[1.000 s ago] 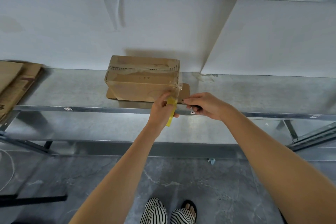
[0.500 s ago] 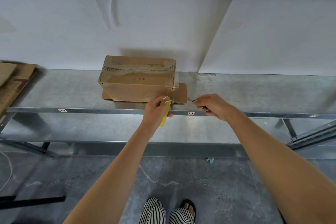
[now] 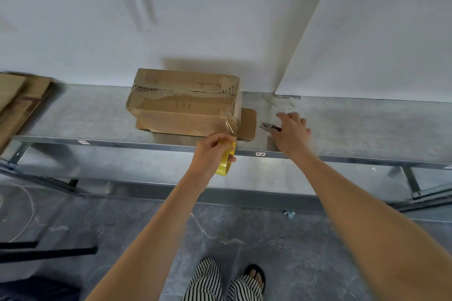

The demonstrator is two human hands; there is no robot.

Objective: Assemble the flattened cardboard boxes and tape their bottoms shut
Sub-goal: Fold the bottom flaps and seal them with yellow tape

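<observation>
An assembled cardboard box (image 3: 186, 107) stands on the metal shelf (image 3: 354, 127), with clear tape across its top and over its right end. One flap (image 3: 248, 124) sticks out flat at its lower right. My left hand (image 3: 211, 154) grips a yellow tape roll (image 3: 226, 162) just below the box's front right corner. A short clear strip (image 3: 230, 127) runs from the roll up to that corner. My right hand (image 3: 292, 133) hovers with spread fingers over the handles of small scissors (image 3: 267, 127), which lie on the shelf right of the flap.
Flattened cardboard sheets (image 3: 17, 102) lie stacked at the shelf's left end. A white wall (image 3: 220, 19) closes the back. A lower shelf rail (image 3: 269, 193) and the grey floor lie below, with my feet in sandals (image 3: 254, 278).
My right hand moved right, away from the box, carrying the scissors to the shelf, and its fingers have spread. My left hand with the tape roll dropped slightly from the box corner.
</observation>
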